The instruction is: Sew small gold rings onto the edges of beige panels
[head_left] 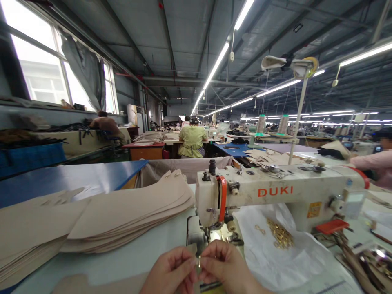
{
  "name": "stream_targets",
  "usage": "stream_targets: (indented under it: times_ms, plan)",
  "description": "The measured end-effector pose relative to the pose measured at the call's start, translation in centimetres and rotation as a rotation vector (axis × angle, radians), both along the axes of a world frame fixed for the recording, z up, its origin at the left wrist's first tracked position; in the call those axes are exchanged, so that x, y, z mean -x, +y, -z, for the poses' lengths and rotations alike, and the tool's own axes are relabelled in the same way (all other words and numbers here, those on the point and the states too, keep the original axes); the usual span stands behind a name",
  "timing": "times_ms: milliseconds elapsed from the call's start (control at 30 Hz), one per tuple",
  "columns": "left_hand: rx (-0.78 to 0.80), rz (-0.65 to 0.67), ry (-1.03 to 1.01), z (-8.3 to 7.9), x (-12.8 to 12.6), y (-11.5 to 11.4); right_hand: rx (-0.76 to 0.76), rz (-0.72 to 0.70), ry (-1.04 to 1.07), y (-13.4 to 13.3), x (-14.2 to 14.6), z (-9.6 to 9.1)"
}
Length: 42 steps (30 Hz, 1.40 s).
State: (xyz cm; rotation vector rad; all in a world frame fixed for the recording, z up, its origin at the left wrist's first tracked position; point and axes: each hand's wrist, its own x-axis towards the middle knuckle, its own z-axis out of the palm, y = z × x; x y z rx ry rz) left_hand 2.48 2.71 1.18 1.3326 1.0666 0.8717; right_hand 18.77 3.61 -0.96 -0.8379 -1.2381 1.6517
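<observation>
In front of the sewing machine (245, 188) my two hands meet, fingertips almost touching. My right hand (225, 263) is closed in a pinch on a small gold-coloured metal piece (199, 261), seen nearly edge-on. Between the fingers of my left hand (173, 271), also pinched, is a small beige strip (192, 247); the fingers hide most of it. Just beyond the hands, the lit needle area (216, 235) is partly covered. To the right, a pile of gold metal fittings (280, 233) lies on a white plastic sheet (254, 251).
Stacks of beige cut panels (131, 208) cover the left of the table. A blue-topped table (116, 169) stands beyond. At the right lie an orange-red object (332, 226) and brown strips (349, 253). A co-worker (192, 139) sits ahead; another person's arm (367, 160) shows at right.
</observation>
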Motion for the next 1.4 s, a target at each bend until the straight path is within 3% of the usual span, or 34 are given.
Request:
stream_targets:
  times_ms: [267,533,1000,1233,1400]
  plan:
    - [0.025,0.005,-0.092,1.3,0.2,0.5,0.075,-0.025,0.042,0.0,0.2,0.0]
    - [0.186,-0.053,-0.289,-0.6,0.1,-0.2,0.229,0.006,0.192,-0.4,0.5,-1.5]
    - [0.166,0.015,-0.14,0.1,-0.1,0.1,0.026,-0.157,0.052,0.1,0.7,-0.1]
    - [-0.029,-0.008,0.033,2.0,0.2,1.0,-0.177,-0.091,-0.032,-0.5,0.9,0.8]
    - [-0.11,-0.035,0.074,2.4,0.4,1.0,-0.202,-0.092,-0.079,-0.7,0.7,0.5]
